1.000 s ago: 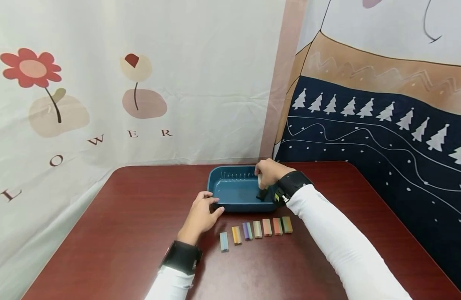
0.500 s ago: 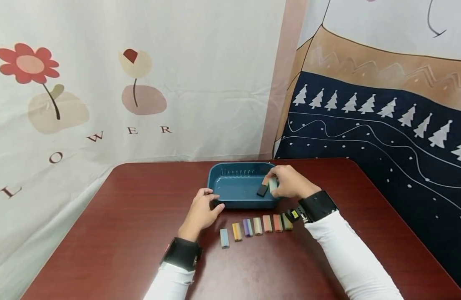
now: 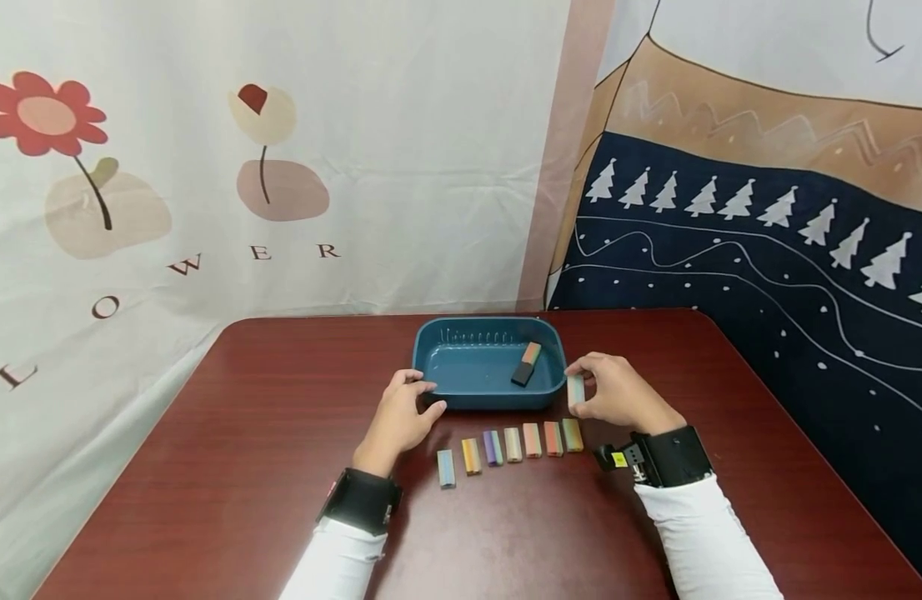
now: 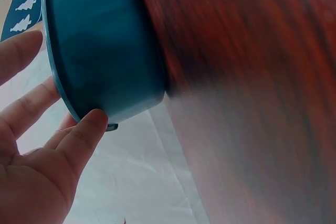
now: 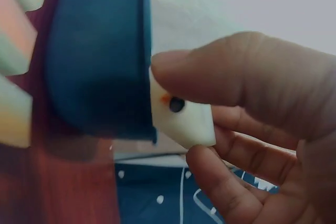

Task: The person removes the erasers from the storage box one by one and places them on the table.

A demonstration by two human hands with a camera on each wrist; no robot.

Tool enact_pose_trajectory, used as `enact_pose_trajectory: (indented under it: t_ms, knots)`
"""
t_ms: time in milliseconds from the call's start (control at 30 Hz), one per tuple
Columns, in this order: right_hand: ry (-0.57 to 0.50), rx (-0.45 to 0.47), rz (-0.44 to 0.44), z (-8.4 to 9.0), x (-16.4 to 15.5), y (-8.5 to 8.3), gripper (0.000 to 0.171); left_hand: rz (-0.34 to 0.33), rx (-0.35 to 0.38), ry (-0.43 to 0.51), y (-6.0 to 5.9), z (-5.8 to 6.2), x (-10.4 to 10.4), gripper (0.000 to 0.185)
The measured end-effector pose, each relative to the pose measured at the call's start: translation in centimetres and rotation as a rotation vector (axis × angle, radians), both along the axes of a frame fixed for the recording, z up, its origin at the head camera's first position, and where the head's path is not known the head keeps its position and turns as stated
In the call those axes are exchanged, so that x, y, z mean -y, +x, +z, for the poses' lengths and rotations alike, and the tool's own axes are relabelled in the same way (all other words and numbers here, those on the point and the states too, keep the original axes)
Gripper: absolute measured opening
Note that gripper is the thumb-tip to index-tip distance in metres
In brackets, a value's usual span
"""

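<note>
My left hand [image 3: 396, 422] is at the front left corner of a blue tray [image 3: 487, 401]. In the left wrist view, its fairly straight fingers [image 4: 89, 132] touch the tray's rim and outer wall. Just outside the tray's right side, my right hand [image 3: 618, 392] pinches a pale, two-toned block [image 3: 576, 389] between thumb and fingers. A dark round dot and an orange mark show on that block's end in the right wrist view, close to the tray's rim. Inside the tray at the right lies an orange-and-black piece [image 3: 527, 364], perhaps two blocks end to end.
Several two-coloured blocks stand in a row before the tray, from a light blue one [image 3: 446, 469] at left to an olive-green one [image 3: 572, 435] at right. The table [image 3: 296, 383] is dark red wood. Printed curtains [image 3: 431, 167] hang behind it.
My right hand has come up out of the tray and moved right and toward me, carrying the pale block past the rim. The orange-and-black piece is now uncovered. My left hand stays in place.
</note>
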State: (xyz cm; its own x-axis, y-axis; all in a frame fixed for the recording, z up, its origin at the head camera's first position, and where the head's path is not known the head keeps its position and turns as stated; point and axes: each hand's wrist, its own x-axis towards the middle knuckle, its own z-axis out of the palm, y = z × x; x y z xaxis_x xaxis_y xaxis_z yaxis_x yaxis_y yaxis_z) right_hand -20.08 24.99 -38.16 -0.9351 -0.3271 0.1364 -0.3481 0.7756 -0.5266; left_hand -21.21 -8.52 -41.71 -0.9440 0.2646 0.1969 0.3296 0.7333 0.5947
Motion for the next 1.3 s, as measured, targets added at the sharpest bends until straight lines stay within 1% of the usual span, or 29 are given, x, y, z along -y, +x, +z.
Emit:
enact_pose_trajectory:
  t_ms: [167,333,433,700,867,1300]
  knots:
    - [0.007,0.061,-0.014,-0.6,-1.0,0.1,0.045,0.011,0.002,0.008,0.0,0.1,0.2,0.036]
    - [-0.003,0.204,0.001,-0.9,-1.4,-0.5,0.046,0.018,0.007,0.006,-0.1,0.1,0.6,0.037]
    - [0.011,0.264,0.012,-1.3,-1.4,-0.8,0.045,0.022,0.019,-0.003,-0.2,0.1,0.8,0.037]
    - [0.077,0.320,0.041,-2.3,-1.0,-1.4,0.042,0.023,-0.006,-0.020,-0.4,0.7,1.0,0.038]
    - [0.110,0.354,0.017,-2.6,-1.2,-1.4,0.042,0.013,0.004,-0.024,-0.4,0.7,0.6,0.039]
    - [0.112,0.374,-0.016,-3.1,-1.6,-0.7,0.041,-0.020,0.014,-0.016,-0.1,0.4,-0.1,0.039]
